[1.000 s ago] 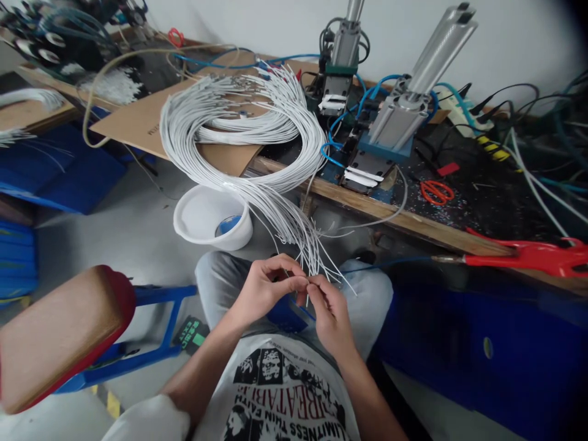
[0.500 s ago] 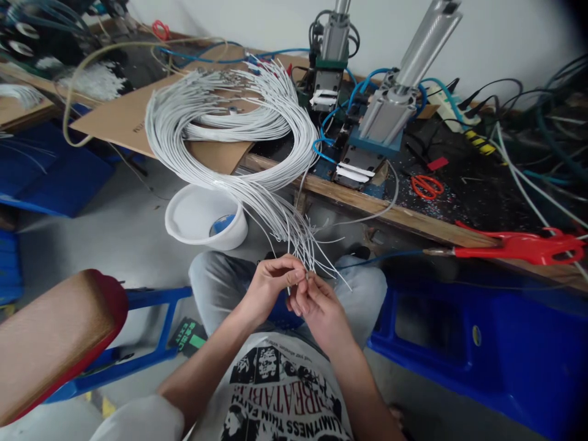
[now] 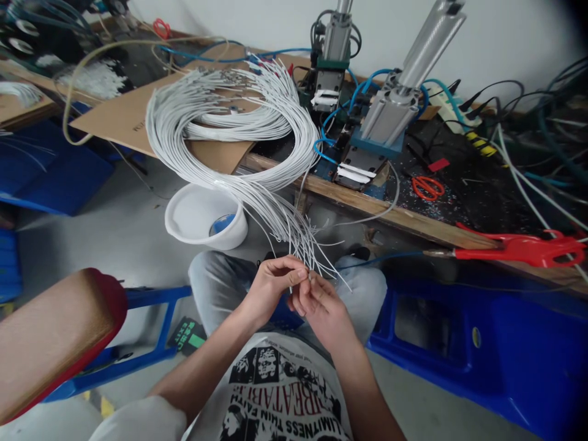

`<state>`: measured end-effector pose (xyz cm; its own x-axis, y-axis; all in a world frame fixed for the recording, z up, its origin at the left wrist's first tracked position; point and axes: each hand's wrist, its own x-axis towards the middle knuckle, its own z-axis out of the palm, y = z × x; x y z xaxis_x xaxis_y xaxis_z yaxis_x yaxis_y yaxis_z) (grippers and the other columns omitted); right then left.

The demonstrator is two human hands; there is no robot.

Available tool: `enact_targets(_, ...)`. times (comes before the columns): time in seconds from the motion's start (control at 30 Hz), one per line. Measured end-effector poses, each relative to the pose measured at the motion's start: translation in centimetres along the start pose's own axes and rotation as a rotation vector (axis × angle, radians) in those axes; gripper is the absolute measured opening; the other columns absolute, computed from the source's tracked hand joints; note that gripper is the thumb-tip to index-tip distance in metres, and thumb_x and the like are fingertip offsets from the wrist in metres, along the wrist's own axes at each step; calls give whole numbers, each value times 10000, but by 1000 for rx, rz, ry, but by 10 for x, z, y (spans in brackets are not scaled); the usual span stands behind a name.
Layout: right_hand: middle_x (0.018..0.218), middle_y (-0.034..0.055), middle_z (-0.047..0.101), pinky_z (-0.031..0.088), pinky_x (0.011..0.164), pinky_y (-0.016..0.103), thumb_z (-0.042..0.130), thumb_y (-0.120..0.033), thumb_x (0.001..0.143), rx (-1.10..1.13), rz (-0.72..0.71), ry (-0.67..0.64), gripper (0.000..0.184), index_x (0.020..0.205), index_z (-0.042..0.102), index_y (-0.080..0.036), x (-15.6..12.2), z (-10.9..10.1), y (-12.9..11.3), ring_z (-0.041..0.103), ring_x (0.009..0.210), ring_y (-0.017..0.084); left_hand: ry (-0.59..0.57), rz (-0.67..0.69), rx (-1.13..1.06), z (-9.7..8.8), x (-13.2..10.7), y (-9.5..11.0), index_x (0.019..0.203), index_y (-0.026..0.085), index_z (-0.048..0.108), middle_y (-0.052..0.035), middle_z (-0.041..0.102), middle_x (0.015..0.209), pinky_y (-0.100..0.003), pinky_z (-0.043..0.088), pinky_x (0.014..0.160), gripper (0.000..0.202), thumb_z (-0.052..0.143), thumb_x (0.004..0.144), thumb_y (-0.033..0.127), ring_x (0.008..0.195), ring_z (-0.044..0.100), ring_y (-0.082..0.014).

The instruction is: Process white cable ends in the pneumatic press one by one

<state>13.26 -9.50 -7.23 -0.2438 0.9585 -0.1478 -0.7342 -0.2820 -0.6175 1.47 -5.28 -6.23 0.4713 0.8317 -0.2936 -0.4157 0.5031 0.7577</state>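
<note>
My left hand [image 3: 275, 286] is closed in a pinch, thumb against fingertips, on a thin white wire at the loose end of a big bundle. My right hand [image 3: 324, 303] pinches at the same spot, its fingertips meeting those of my left. A small pale bit shows between them, largely covered by the fingers. The bundle of white wires [image 3: 197, 165] lies coiled on the bench, and its free ends hang over the edge, fanning out just beyond my hands above my lap.
Cardboard [image 3: 114, 116] lies under the coil. Below the bench edge stands a white bucket [image 3: 172, 223]. Two pneumatic presses [image 3: 390, 110] are on the bench, with red-handled scissors [image 3: 427, 188] and a red tool [image 3: 519, 248] to the right. Blue stools [image 3: 500, 355] flank me.
My fingertips have shifted slightly at the pinched wire end, and the small pale bit between them shows a little more. The bundle has stayed put.
</note>
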Motion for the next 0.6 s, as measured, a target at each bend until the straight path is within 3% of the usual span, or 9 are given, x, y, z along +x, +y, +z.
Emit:
enact_targets(0.23,625,-19,595,417,663,217,617,-358,930,-467,-163,167,213,821,704,-197,-1,-4,-5,523,620,87,52,128,143,2,-2,12,785,123,667,14,572,674,-220,486,523,183,742,801,289,501,591,-86)
enact_targets(0.4,786,1,718,509,726,223,635,-364,916,-685,-172,238,184,956,761,-236,-1,-2,-9,639,711,108,207,272,539,-5,-9,24,852,149,735,-43,647,898,-202,488,650,203,697,844,349,735,616,-85)
enact_targets(0.6,923,20,745,513,753,224,649,-315,904,-904,-255,274,177,1004,774,-238,1,8,-8,666,823,126,231,437,799,-4,-24,34,812,173,730,-36,660,853,-209,494,720,192,626,897,310,804,613,-95)
